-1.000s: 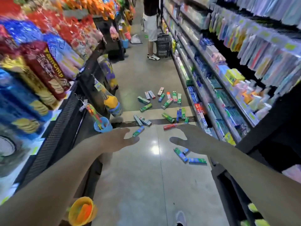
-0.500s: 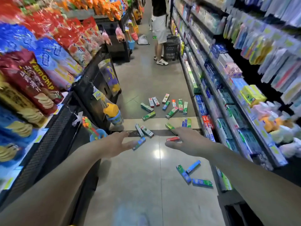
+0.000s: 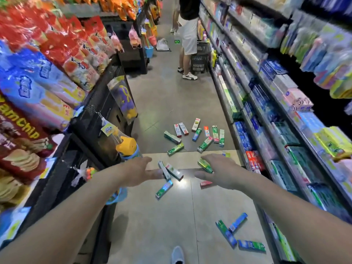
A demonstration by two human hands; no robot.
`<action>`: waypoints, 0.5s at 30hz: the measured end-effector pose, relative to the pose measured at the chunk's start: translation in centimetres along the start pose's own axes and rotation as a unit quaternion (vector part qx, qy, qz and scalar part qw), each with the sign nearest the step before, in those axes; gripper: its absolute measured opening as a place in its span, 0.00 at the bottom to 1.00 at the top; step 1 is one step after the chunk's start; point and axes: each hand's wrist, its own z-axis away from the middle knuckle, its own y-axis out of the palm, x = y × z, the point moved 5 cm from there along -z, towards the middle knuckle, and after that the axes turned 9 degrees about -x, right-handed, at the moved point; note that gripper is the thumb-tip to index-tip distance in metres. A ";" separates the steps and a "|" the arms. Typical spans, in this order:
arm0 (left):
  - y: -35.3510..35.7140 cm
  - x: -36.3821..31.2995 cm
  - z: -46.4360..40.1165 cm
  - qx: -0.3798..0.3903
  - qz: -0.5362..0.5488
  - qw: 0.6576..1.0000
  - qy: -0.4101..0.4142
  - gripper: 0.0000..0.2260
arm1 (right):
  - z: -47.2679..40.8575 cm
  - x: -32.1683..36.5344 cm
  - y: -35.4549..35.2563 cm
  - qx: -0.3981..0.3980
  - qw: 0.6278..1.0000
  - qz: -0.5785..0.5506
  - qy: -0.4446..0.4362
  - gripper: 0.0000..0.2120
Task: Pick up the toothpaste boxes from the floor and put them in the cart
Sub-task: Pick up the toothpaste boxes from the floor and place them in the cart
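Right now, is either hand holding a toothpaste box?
No. Left hand and right hand reach out with loose fingers; toothpaste boxes lie flat on the floor.

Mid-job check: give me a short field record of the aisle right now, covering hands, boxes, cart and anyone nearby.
left hand: open, held out above the floor, holding nothing
right hand: open, held out, holding nothing
toothpaste boxes: scattered on the floor ahead; three more near the right shelf
cart: none in view
bystander: stands farther down the aisle beside a black basket
picked up so far: none visible
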 end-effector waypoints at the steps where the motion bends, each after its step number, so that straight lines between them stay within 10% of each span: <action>1: -1.0 0.1 -1.5 -0.002 -0.006 1.000 0.004 0.55 | -1.3 0.2 -0.4 -0.004 1.000 -0.007 0.002 0.41; 9: -4.5 -0.9 -11.7 0.028 -0.029 0.998 0.038 0.33 | -9.4 -1.3 -2.4 0.003 0.999 -0.010 0.030 0.41; 15: -4.5 -1.9 -19.0 0.061 -0.040 0.997 0.030 0.37 | -15.9 -6.0 -2.4 0.021 0.999 -0.017 0.046 0.43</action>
